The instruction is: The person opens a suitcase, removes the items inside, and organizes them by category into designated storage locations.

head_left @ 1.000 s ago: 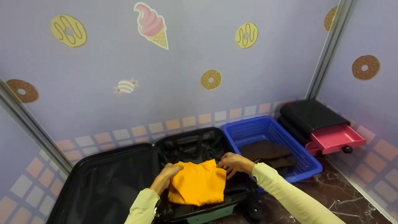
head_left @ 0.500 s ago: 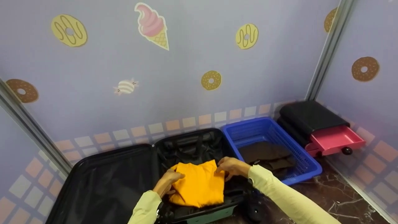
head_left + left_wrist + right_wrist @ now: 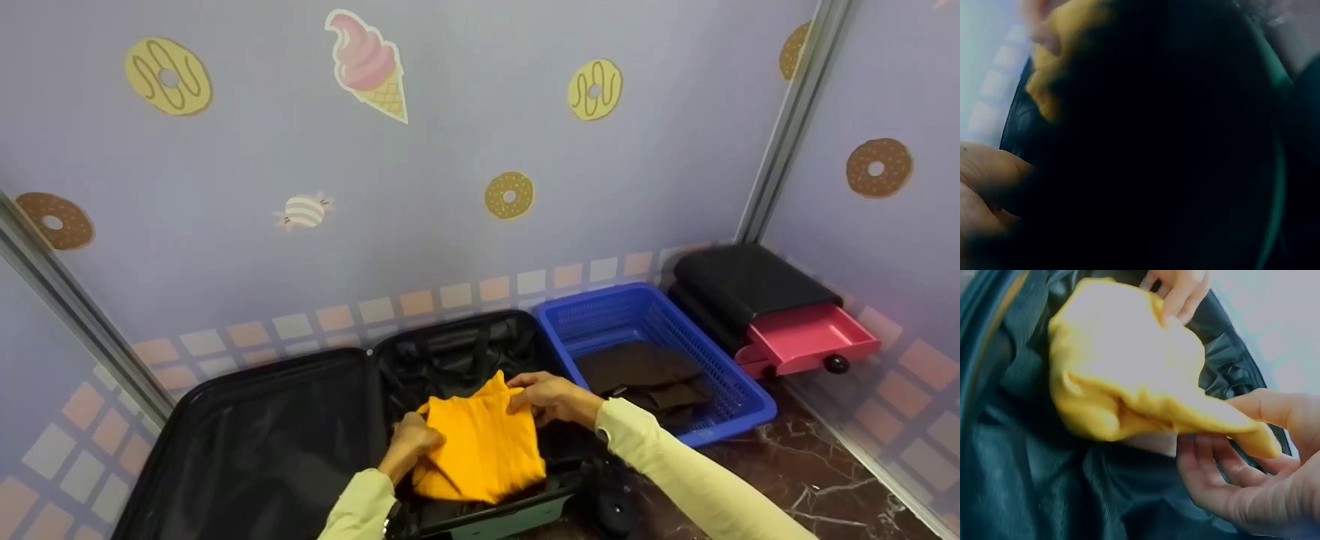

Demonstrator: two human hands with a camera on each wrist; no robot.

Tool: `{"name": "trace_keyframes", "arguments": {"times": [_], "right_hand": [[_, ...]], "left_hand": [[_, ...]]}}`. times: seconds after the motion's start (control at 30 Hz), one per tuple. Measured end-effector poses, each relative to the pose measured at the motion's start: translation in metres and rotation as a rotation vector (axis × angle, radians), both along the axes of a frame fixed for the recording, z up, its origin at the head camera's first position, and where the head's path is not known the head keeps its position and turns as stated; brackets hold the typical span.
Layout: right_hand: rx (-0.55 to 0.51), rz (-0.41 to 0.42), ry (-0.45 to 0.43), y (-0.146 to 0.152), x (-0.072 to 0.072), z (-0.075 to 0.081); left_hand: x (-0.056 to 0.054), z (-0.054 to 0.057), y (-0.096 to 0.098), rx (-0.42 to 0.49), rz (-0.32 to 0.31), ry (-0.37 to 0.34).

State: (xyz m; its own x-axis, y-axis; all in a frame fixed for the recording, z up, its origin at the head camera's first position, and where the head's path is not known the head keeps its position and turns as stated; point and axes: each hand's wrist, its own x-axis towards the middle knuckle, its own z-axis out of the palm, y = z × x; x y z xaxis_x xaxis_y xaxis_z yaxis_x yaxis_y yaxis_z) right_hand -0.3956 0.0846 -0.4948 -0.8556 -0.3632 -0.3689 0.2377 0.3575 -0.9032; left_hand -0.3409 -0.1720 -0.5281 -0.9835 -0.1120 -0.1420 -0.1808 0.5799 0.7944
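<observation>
A folded orange-yellow garment is held between both hands over the right half of an open black suitcase. My left hand pinches its left edge. At the upper right corner my right hand grips the cloth, thumb on top and fingers beneath, as the right wrist view shows. There the garment sags in soft folds, and a pale patch shows under it. The left wrist view is mostly dark, with only part of the left hand and a bit of yellow cloth in sight.
A blue basket with folded dark brown cloth stands right of the suitcase. Beyond it is a black case with a pink drawer pulled out. The patterned wall rises directly behind.
Both hands have kept hold of the garment. Its upper right corner has been drawn up and inward to the left, and the right hand has moved slightly left with it.
</observation>
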Motion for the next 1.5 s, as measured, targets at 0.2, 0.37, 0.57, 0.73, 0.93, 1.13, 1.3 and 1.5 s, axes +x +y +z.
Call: {"name": "trace_keyframes", "arguments": {"times": [0.2, 0.37, 0.57, 0.73, 0.93, 1.13, 1.3, 1.5], "right_hand": [[-0.018, -0.009, 0.024, 0.003, 0.0, 0.009], [-0.058, -0.077, 0.051, 0.012, -0.003, 0.017], [-0.18, -0.166, 0.06, 0.03, -0.008, 0.03], [-0.233, -0.232, 0.044, 0.048, -0.013, 0.044], [-0.34, -0.302, 0.012, 0.073, -0.017, 0.053], [-0.429, -0.346, 0.028, 0.104, -0.017, 0.064], [-0.422, -0.394, 0.051, 0.134, -0.016, 0.073], [-0.366, -0.462, 0.042, 0.165, -0.017, 0.076]], "left_hand": [[-0.019, -0.021, -0.005, -0.077, 0.003, 0.059], [0.011, 0.032, 0.008, 0.167, 0.042, 0.076], [0.014, 0.059, 0.007, 0.408, 0.049, -0.062], [0.008, 0.07, 0.013, 0.474, 0.036, -0.063], [0.006, 0.077, 0.036, 0.576, 0.054, -0.024], [-0.004, 0.081, 0.065, 0.653, 0.043, 0.019], [-0.009, 0.083, 0.097, 0.69, 0.016, 0.025], [-0.012, 0.077, 0.134, 0.686, -0.003, 0.05]]}}
